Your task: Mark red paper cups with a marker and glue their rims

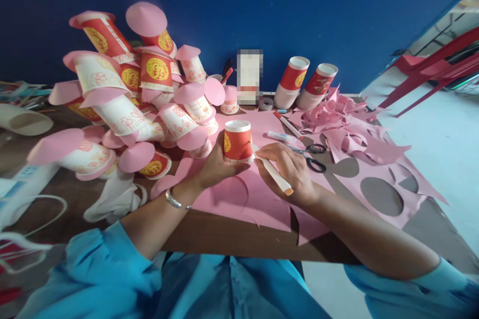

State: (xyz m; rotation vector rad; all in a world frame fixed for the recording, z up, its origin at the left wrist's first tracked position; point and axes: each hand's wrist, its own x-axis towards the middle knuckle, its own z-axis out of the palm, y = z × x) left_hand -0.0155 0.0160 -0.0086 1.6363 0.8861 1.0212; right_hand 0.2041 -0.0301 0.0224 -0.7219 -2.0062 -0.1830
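Note:
My left hand [216,163] is wrapped round a red paper cup [238,140] with a white rim and a yellow emblem, held upright above pink paper [262,132]. In my right hand [287,172] is a white marker [276,176] with an orange end. Its tip side points at the cup's right side; whether it touches the cup I cannot tell. Just right of my right hand lie black-handled scissors [316,156], beside a clear tube [281,137] and a red and white marker [288,125].
Many cups with pink cone tops [145,19] are piled at the left. Two cup stacks [292,82] stand near the blue wall, beside a blurred upright object [250,77]. Pink paper scraps [346,122] cover the right side. A white cloth [114,197] lies at left.

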